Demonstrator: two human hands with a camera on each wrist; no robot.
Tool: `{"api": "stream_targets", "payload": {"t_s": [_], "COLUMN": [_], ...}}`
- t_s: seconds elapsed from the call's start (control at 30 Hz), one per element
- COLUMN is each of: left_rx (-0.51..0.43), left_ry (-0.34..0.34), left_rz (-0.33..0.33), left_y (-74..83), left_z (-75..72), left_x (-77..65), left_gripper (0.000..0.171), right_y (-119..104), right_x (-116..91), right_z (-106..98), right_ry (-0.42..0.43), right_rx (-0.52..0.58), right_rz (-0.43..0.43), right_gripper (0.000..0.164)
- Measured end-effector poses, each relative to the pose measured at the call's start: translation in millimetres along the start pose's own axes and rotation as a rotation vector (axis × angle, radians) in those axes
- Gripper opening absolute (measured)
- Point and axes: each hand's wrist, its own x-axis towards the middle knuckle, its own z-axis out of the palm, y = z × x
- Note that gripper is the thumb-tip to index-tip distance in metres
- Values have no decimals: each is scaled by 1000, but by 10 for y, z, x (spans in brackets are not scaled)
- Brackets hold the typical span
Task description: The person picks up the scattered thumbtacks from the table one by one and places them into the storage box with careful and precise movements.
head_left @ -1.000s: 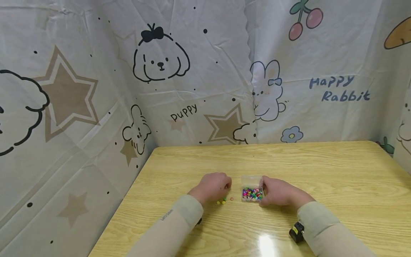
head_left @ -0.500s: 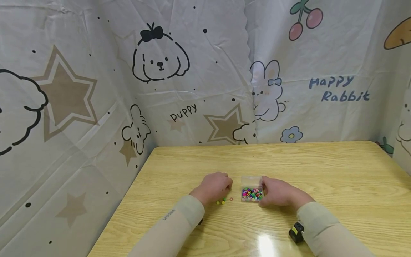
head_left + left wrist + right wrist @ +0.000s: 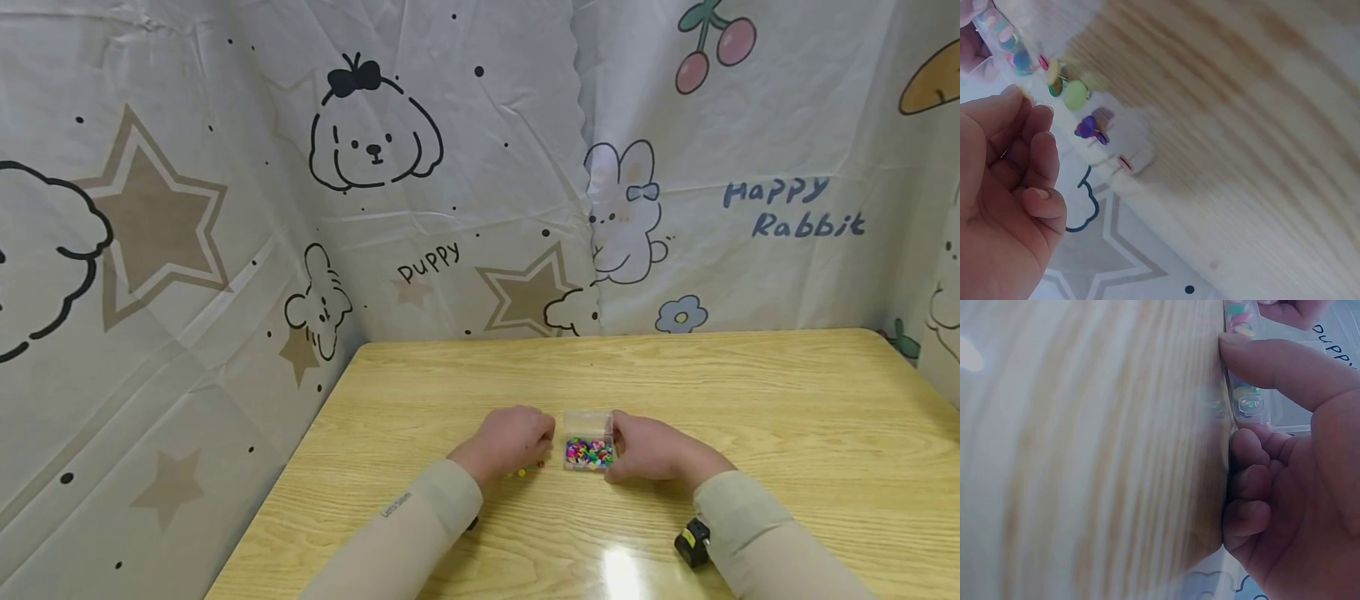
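Observation:
A small clear plastic box with its lid raised holds many coloured thumbtacks. My right hand grips the box at its right end; in the right wrist view the thumb lies along the box front. Just left of the box is my left hand, thumb and forefinger tips together on a tiny thing, seemingly a thumbtack, mostly hidden by the fingers. Under and beside this hand several loose thumbtacks lie on the table, among them a light green thumbtack, a purple thumbtack and a pink thumbtack.
The wooden table reaches back to a printed cloth curtain, which also hangs along the left side. A black wrist camera sits under the right sleeve.
My left hand has moved slightly right, closer to the box, and now covers more of the loose thumbtacks. The right hand and the box have stayed in place.

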Motion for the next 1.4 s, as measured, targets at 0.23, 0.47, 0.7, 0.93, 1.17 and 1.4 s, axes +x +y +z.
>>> {"api": "stream_targets", "payload": {"t_s": [0.23, 0.47, 0.7, 0.93, 1.17, 1.4], "left_rx": [14, 12, 46, 55, 61, 28], "left_ry": [4, -3, 21, 13, -13, -17], "left_rz": [25, 38, 47, 95, 96, 83], "left_y": [105, 208, 257, 282, 306, 298], "left_z": [-9, -28, -36, -40, -46, -24], "left_x": [32, 51, 50, 72, 87, 97], "left_gripper": [7, 9, 12, 14, 12, 10], "right_y": [-12, -3, 4, 0, 4, 4], "right_x": [-8, 3, 3, -3, -5, 0], "right_z": [7, 24, 25, 22, 21, 16], "right_ry": [7, 6, 11, 6, 8, 7], "right_rx": [-4, -1, -11, -2, -2, -5], "right_rz": [6, 3, -6, -4, -7, -9], "right_gripper": [51, 50, 49, 49, 48, 47]}}
